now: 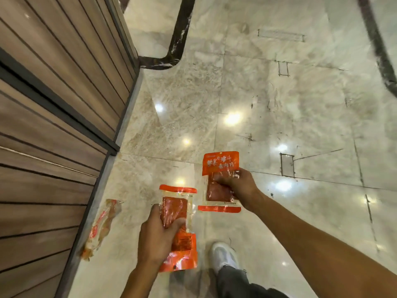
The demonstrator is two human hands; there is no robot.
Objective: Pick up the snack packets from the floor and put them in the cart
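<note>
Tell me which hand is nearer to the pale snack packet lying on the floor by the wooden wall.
Left. The left hand, gripping an orange packet, is just right of the pale packet. The right hand holds another orange packet farther right, beyond the left hand.

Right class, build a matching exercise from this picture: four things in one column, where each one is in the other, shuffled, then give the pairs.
Things
1. orange packet with white lettering
2. orange packet with clear top
3. pale packet
4. white shoe

Places
A. on the floor by the wooden wall
B. in the left hand
C. on the floor under the right forearm
D. in the right hand

Pairs: 1-D, 2-B, 3-A, 4-C
</note>
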